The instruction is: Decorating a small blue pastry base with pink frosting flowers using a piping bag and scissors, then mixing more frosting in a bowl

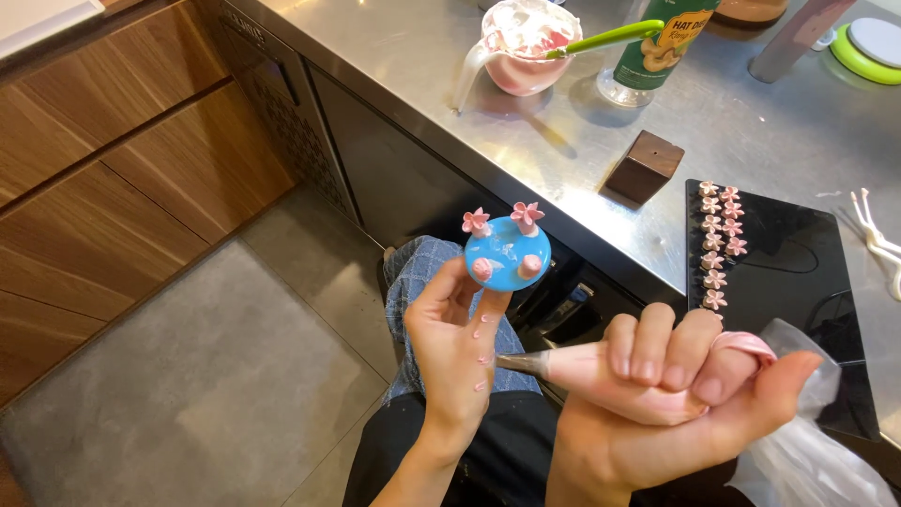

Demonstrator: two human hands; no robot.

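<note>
My left hand (pixel 452 345) holds up a small round blue disc (pixel 505 250) between fingers and thumb. On the disc sit two pink icing flowers at its far edge and two pink blobs nearer me. Pink icing dabs dot the back of that hand. My right hand (pixel 678 390) is closed around a clear piping bag of pink icing (pixel 601 368), its metal tip pointing left toward my left hand, just short of it.
A black tray (pixel 798 282) on the steel counter (pixel 563 141) carries two rows of finished pink flowers (pixel 721 242). A brown block (pixel 644 166), a white jug of pink icing with a green spatula (pixel 522 42), a green bottle and white sticks lie farther back.
</note>
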